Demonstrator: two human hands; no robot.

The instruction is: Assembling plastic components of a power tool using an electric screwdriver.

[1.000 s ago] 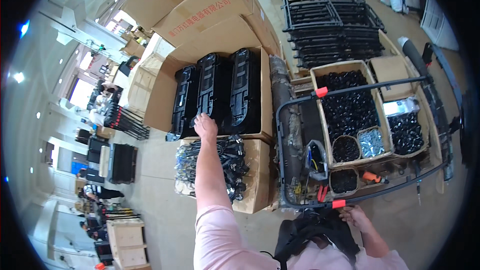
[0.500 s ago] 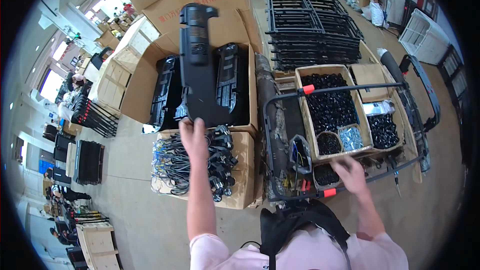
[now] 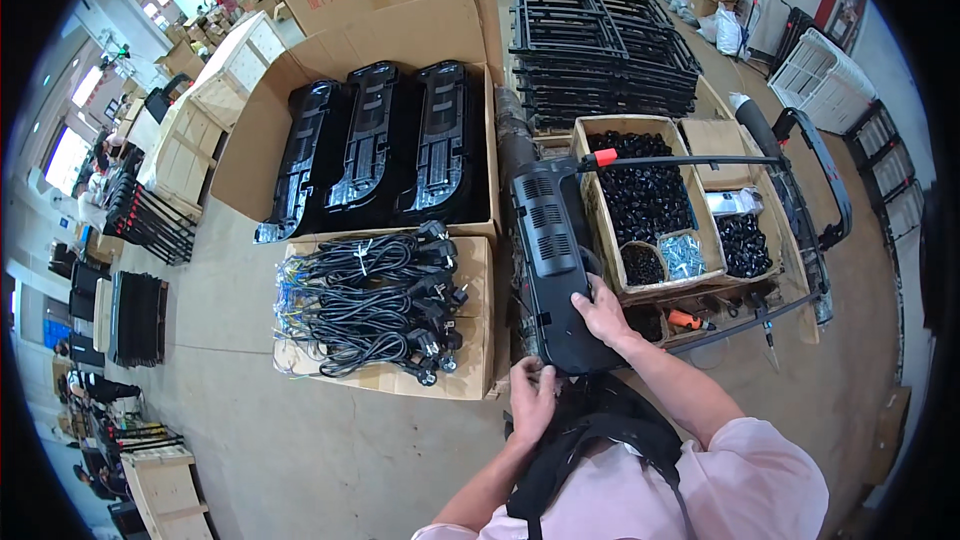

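A long black plastic cover (image 3: 556, 325) with vent slots lies along the left side of a black tubular frame (image 3: 690, 161). My left hand (image 3: 533, 398) is closed at the cover's lower end, its fingertips on the edge. Higher up, my right hand (image 3: 604, 312) grips the cover's right edge, thumb on its face and other fingers partly hidden. A red clip (image 3: 603, 157) sits on the frame beside the cover's top. Close to my right hand is an orange-handled tool (image 3: 688, 320).
A cardboard box (image 3: 245, 155) holds three similar black covers (image 3: 436, 140). Bundled black power cords (image 3: 370, 305) lie on a carton before it. Right of the cover, a divided box (image 3: 655, 290) contains black small parts and a bag of screws (image 3: 682, 256). Stacked black frames (image 3: 605, 50) stand behind.
My left hand has brought the cover from above the cardboard box rightward onto the frame's left side. My right hand has moved left from the small-parts box to the cover.
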